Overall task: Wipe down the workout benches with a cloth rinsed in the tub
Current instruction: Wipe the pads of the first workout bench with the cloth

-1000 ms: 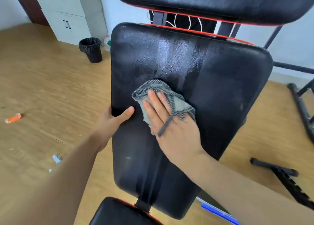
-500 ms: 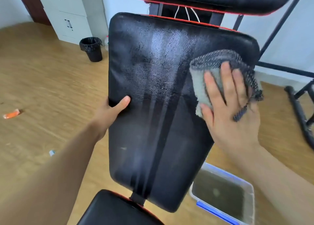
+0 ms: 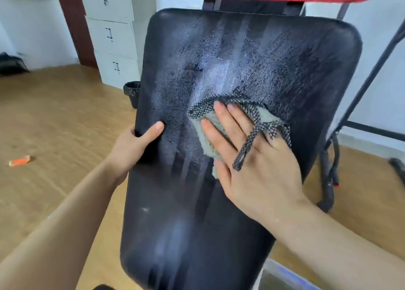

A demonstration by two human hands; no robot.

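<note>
head | right hand (image 3: 258, 158) flat, fingers straight, pressing grey cloth (image 3: 208, 134) onto middle of bench back pad (image 3: 241, 55), cloth loop lying over its fingers | left hand (image 3: 129, 149) clamped on pad's left edge, thumb on top | pad streaked wet | tub (image 3: 282, 271) corner bottom right, just beside pad

black padded surface (image 3: 219, 213), streaked wet; grey cloth (image 3: 202, 111) lies flat on its middle. wooden floor (image 3: 54, 114) carries an orange object (image 3: 19, 160) and a black bin (image 3: 131, 92).
</note>
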